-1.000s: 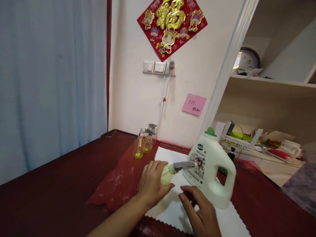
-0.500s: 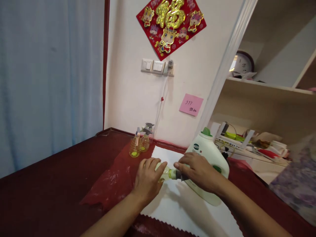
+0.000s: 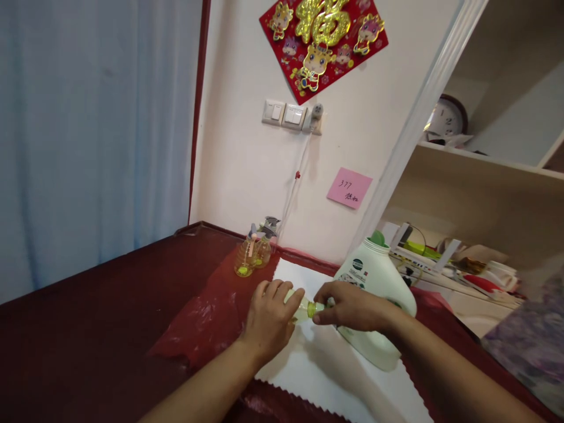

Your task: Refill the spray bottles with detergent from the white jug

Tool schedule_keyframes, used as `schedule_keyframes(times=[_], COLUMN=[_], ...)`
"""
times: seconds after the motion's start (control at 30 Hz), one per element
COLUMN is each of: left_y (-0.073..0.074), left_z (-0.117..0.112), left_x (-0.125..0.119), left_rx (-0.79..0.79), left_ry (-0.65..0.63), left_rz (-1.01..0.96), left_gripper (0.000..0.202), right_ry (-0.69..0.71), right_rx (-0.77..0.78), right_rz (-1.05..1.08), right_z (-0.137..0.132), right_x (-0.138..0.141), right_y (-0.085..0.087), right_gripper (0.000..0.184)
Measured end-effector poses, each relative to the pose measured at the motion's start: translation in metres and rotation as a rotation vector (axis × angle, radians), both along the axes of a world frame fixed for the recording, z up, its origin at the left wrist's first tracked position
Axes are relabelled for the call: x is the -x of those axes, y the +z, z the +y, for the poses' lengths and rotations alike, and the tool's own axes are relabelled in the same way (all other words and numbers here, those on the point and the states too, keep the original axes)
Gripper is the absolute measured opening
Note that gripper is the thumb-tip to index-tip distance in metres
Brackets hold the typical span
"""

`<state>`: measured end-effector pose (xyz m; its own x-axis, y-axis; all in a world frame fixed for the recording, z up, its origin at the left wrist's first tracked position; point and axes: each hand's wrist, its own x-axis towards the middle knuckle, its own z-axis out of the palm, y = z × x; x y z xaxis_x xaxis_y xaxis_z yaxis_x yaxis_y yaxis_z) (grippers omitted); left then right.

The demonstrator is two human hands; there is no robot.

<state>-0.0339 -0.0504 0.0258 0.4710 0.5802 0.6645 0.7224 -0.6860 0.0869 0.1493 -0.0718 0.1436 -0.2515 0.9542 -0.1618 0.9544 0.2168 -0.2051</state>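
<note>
A small plastic bottle [image 3: 299, 309] is gripped by the left hand [image 3: 268, 320], its neck held closed-fingered by the right hand [image 3: 352, 305] at three o'clock, before a white detergent jug [image 3: 368, 276].

Spray bottle [image 3: 304, 309] between left hand [image 3: 268, 320] and right hand [image 3: 352, 305], over paper sheet [image 3: 326, 376] on worktop [image 3: 88, 352], bottom center; detergent jug [image 3: 374, 276] right of it; two spray bottles [image 3: 253, 252] behind, by wall [image 3: 247, 164].
</note>
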Motion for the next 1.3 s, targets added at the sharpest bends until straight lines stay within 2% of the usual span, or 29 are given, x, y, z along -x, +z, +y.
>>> schedule_keyframes(times=[0.1, 0.23, 0.37, 0.6, 0.73, 0.9, 0.97, 1.07, 1.13, 1.2, 1.3], left_y=[0.001, 0.003, 0.005, 0.007, 0.008, 0.012, 0.013, 0.012, 0.011, 0.010, 0.010], left_z=[0.002, 0.004, 0.004, 0.005, 0.008, 0.012, 0.014, 0.017, 0.018, 0.019, 0.021], left_x=[0.002, 0.005, 0.006, 0.010, 0.012, 0.014, 0.013, 0.011, 0.009, 0.007, 0.006], left_rx=[0.059, 0.111, 0.146, 0.169, 0.166, 0.151, 0.151, 0.167, 0.174, 0.183, 0.197], left_ry=[0.023, 0.043, 0.061, 0.075, 0.084, 0.101, 0.099, 0.083, 0.071, 0.061, 0.036], left_rz=[-0.051, -0.091, -0.135, -0.169, -0.186, -0.204, -0.215, -0.231, -0.238, -0.239, -0.258], left_gripper=[0.058, 0.056, 0.054, 0.056, 0.057, 0.053, 0.050, 0.049, 0.050, 0.050, 0.050], right_ry=[-0.015, 0.041, 0.032, -0.050, -0.087, -0.182, -0.260, -0.460, -0.611, -0.730, -0.831], right_rx=[-0.179, -0.339, -0.421, -0.494, -0.584, -0.693, -0.729, -0.749, -0.706, -0.588, -0.384], right_rz=[-0.133, -0.281, -0.391, -0.475, -0.491, -0.394, -0.367, -0.412, -0.494, -0.579, -0.607], right_z=[-0.003, -0.013, -0.020, -0.038, -0.057, -0.094, -0.111, -0.134, -0.143, -0.144, -0.132], right_x=[0.014, 0.030, 0.032, 0.016, -0.007, -0.061, -0.086, -0.118, -0.133, -0.143, -0.154], right_y=[0.006, 0.011, 0.014, 0.026, 0.031, 0.034, 0.036, 0.038, 0.039, 0.037, 0.024], right_gripper=[0.031, 0.021, 0.022, 0.016, 0.022, 0.019, 0.017, 0.017, 0.015, 0.018, 0.022])
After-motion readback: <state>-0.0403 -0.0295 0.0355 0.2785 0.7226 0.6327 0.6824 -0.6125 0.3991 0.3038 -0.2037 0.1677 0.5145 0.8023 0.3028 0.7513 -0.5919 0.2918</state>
